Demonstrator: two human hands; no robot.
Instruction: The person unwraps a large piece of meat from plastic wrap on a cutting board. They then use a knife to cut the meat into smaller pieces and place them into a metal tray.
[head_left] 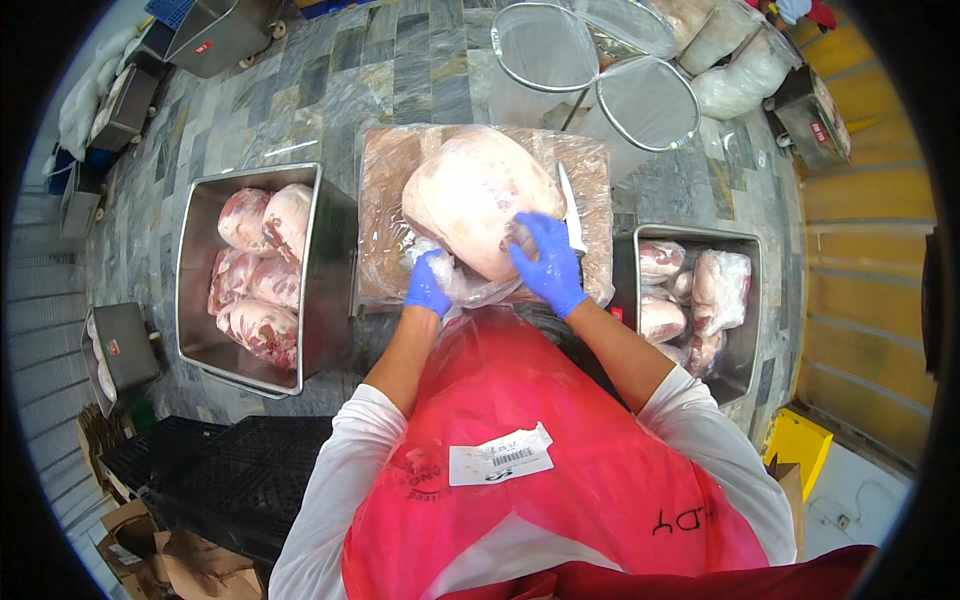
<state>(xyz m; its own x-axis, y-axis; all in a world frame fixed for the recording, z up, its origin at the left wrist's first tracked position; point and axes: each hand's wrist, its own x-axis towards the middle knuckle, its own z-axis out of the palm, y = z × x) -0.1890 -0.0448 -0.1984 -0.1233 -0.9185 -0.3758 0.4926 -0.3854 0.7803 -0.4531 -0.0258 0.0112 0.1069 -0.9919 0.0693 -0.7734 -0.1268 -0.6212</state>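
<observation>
A large pale cut of meat with a thick fat layer (475,195) rests on a cardboard-coloured surface wrapped in clear plastic (385,165) in front of me. My left hand (430,285), in a blue glove, is closed on bunched clear plastic film (470,288) at the meat's near left edge. On the near right side, my gloved right hand (550,265) grips the meat, thumb and forefinger apart around a part of its edge. A knife (570,200) with a white handle lies just right of the meat, beyond my right hand.
Metal bins with meat pieces stand left (190,270) and right (750,320). Hoop-topped clear bag stands (650,105) are beyond, at the far right. Black plastic pallets (240,480) lie at the near left. More metal carts (215,45) line the far left.
</observation>
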